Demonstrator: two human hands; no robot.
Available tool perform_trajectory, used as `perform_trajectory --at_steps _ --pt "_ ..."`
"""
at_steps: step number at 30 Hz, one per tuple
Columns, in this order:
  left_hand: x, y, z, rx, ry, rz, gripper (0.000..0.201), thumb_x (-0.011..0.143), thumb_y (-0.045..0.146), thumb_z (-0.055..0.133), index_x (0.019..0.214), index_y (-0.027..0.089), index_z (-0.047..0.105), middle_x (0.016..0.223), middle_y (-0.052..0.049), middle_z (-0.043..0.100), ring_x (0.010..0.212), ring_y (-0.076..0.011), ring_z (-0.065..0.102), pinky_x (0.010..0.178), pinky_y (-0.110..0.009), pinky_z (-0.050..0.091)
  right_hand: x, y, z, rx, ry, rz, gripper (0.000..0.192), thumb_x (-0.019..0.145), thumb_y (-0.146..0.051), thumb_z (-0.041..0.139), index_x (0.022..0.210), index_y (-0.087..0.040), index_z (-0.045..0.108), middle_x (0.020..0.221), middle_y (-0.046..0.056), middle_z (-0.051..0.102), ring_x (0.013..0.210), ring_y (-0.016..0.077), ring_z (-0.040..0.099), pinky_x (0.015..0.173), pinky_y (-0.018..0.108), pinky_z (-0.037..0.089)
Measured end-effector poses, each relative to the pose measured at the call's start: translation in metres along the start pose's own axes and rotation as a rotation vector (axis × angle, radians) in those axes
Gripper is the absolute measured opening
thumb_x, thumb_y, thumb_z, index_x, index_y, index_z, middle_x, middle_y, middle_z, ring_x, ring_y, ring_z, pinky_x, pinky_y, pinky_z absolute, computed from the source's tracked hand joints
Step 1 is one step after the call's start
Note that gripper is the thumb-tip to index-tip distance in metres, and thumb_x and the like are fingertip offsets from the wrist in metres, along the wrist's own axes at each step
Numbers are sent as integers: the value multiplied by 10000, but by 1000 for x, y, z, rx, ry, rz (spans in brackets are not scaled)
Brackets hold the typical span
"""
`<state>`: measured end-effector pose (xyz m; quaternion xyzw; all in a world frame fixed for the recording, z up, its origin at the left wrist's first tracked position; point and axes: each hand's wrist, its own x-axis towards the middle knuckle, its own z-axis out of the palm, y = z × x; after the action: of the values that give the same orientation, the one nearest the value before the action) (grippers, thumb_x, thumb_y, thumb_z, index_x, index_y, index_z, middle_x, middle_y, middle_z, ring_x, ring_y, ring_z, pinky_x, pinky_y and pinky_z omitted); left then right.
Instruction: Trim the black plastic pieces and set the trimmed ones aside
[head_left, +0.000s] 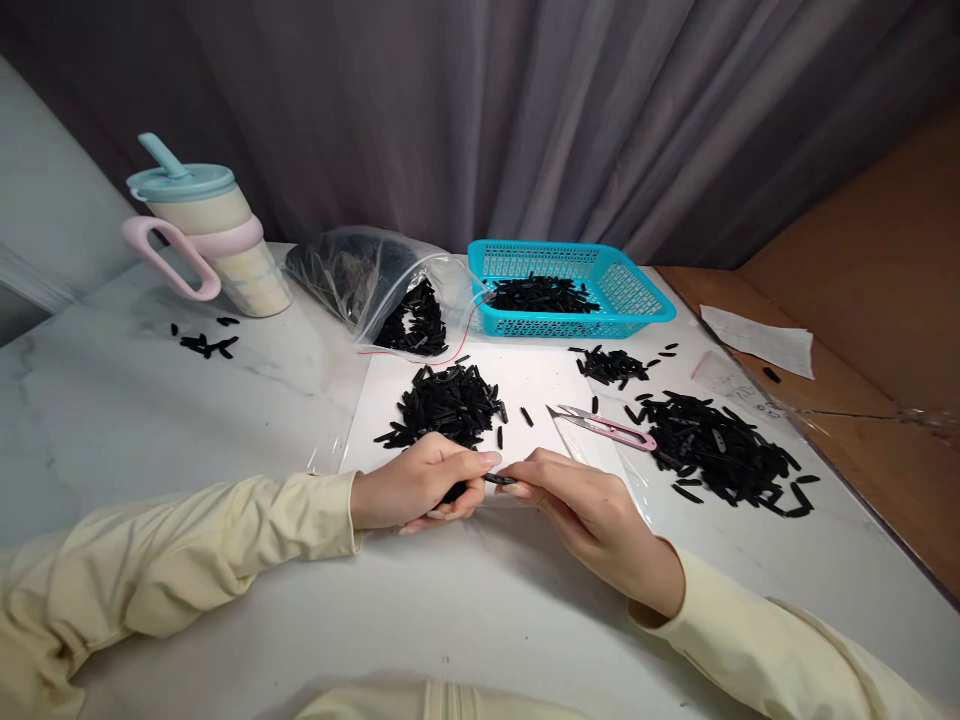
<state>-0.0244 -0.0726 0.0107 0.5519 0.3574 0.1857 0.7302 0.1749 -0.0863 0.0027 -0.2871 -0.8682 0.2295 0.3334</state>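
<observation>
Between the fingertips of both hands is one small, narrow black piece (499, 479), its exact kind unclear. My right hand (581, 497) pinches its right end. My left hand (431, 483) is closed, thumb on top near the piece's left end, with more black pieces partly showing under its curled fingers. Just beyond the hands, a pile of similar black pieces (446, 405) lies on a white sheet (367, 412), with a few loose ones beside it. Pink-handled thread snips (611, 430) rest to the right of the pile, blades pointing left.
A blue basket (637, 325) with black pieces stands at the back. Left of it, an open clear zip bag (337, 275) spills more. A larger pile (720, 450) lies right, a smaller one (613, 366) behind it. A tumbler (217, 240) stands back left. Paper (757, 340) lies right.
</observation>
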Motion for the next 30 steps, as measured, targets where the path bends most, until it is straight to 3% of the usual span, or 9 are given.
perform_trajectory --at_steps 8,19,25,30 --pt "0 0 -2 -99 -29 -50 493 853 397 441 450 120 504 316 79 280 206 -26 241 229 -154 141 1 -2 0 32 -60 43 202 951 -171 312 986 -179 511 734 32 563 659 125 537 593 216 424" --pt "0 0 -1 -135 -65 -60 500 853 431 436 498 104 565 312 80 284 205 -30 224 219 -151 148 3 -8 -2 215 -150 248 300 969 -276 301 796 -181 526 721 15 600 647 101 555 630 208 431" --pt "3 -1 -2 -193 -67 -85 452 846 385 453 546 90 619 313 78 297 207 -29 217 221 -156 130 8 -13 -4 516 -244 441 353 964 -360 307 805 -160 550 735 39 628 682 124 567 676 246 449" --pt "4 -1 -3 -234 -81 -112 449 848 381 460 565 87 648 321 79 282 208 -26 214 221 -159 119 11 -13 -5 809 -250 568 373 957 -362 333 810 -120 576 748 65 617 691 126 546 674 249 441"
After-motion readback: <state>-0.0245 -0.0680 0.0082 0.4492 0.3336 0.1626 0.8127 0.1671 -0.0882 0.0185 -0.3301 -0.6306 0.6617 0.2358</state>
